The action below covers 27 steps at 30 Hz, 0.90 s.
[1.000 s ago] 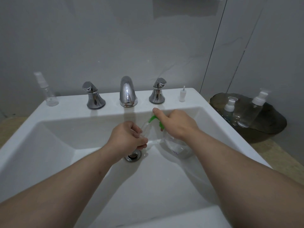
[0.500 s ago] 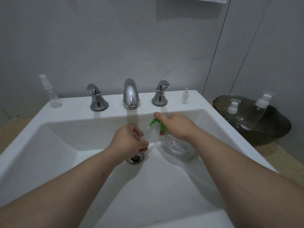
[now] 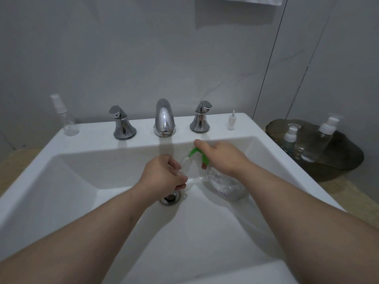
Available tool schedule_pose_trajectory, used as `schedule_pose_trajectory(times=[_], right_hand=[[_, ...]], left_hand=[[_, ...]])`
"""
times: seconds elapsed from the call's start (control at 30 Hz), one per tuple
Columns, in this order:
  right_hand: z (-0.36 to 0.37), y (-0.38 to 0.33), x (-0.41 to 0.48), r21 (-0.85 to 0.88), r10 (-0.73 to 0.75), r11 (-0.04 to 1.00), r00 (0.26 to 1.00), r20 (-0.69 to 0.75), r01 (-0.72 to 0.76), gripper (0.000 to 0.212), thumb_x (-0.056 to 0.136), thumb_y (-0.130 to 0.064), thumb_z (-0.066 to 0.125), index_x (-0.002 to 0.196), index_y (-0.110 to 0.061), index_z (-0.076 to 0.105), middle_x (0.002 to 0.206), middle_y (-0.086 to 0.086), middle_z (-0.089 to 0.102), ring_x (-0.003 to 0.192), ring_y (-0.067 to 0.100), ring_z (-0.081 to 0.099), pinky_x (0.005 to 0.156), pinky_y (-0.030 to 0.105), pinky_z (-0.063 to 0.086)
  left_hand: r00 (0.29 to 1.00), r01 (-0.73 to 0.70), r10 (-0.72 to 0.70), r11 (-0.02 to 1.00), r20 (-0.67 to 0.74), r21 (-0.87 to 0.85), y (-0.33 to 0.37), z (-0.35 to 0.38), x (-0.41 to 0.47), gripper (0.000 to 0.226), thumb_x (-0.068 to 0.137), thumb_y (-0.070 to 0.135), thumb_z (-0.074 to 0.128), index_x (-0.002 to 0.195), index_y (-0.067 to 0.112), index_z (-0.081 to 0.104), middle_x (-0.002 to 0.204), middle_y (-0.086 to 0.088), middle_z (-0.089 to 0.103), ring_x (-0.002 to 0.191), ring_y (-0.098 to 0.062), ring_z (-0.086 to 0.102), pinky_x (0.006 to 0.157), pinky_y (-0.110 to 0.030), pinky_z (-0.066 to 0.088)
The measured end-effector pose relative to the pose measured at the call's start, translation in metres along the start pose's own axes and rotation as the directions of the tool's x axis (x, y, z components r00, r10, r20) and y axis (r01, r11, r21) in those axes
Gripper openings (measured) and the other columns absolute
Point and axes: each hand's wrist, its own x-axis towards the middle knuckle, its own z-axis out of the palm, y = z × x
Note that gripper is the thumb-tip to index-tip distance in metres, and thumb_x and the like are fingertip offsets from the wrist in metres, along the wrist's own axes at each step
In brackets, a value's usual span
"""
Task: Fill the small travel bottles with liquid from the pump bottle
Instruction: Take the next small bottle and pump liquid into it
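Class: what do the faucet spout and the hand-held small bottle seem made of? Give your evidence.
The faucet spout looks like chromed metal: mirror-bright reflections. The small bottle in the left hand is probably clear plastic: see-through.

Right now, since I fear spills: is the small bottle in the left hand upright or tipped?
Tipped: the left hand grips the small bottle slanted, mouth toward the green spout.

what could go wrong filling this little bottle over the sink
The small bottle sits tilted in the left hand; liquid from the green pump may miss its narrow mouth and run to the drain. The pump bottle leans on the sloped basin under the right hand and could slip.
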Motion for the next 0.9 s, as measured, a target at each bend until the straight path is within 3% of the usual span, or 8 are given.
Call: schedule_pose_trajectory(times=[0.1,0.3,0.47,0.9], right_hand=[[-0.0006,-0.0025,-0.0031,0.008,-0.002,1.0,0.999,-0.034,0.002,0.074,0.095,-0.075,0.033,0.072,-0.019,0.075,0.072,-0.01,0.074,0.08,0.013,0.066,0.09,0.038,0.051],[-0.0018,-0.0044,-0.003,-0.005,0.028,1.0,0.997,-0.067,-0.029,0.071,0.094,-0.069,0.036,0.069,-0.017,0.078,0.068,-0.01,0.072,0.077,0.016,0.065,0.081,0.034,0.051],[-0.0028,-0.0051,-0.0033,0.007,0.041,0.999,0.998,-0.05,-0.04,0.067,0.094,-0.065,0.037,0.068,-0.018,0.078,0.053,-0.02,0.065,0.075,0.014,0.063,0.073,0.034,0.046],[-0.0034,-0.0058,-0.0035,0.012,0.043,0.999,0.996,-0.072,-0.042,0.056,0.089,-0.056,0.041,0.072,-0.018,0.078,0.055,-0.019,0.067,0.074,0.014,0.064,0.067,0.033,0.044]], left_hand=[[1.0,-0.008,0.008,1.0,-0.004,-0.013,0.0011,-0.0006,0.0007,0.025,0.081,-0.005,0.079,0.095,0.003,0.059,0.063,-0.005,0.07,0.069,-0.03,0.077,0.073,-0.059,0.062],[1.0,-0.008,0.007,0.999,-0.007,-0.039,0.0018,0.0003,0.0001,0.024,0.082,-0.005,0.079,0.095,0.002,0.06,0.078,-0.016,0.071,0.069,-0.031,0.076,0.076,-0.059,0.062],[1.0,-0.012,0.012,0.999,-0.006,-0.043,0.0012,0.0002,0.001,0.025,0.081,-0.005,0.079,0.096,0.002,0.061,0.078,-0.016,0.071,0.068,-0.03,0.076,0.077,-0.059,0.062],[1.0,0.0,0.0,1.0,-0.003,-0.026,0.001,0.0008,0.0001,0.025,0.082,-0.005,0.08,0.097,0.001,0.06,0.074,-0.014,0.071,0.067,-0.029,0.076,0.074,-0.055,0.063]])
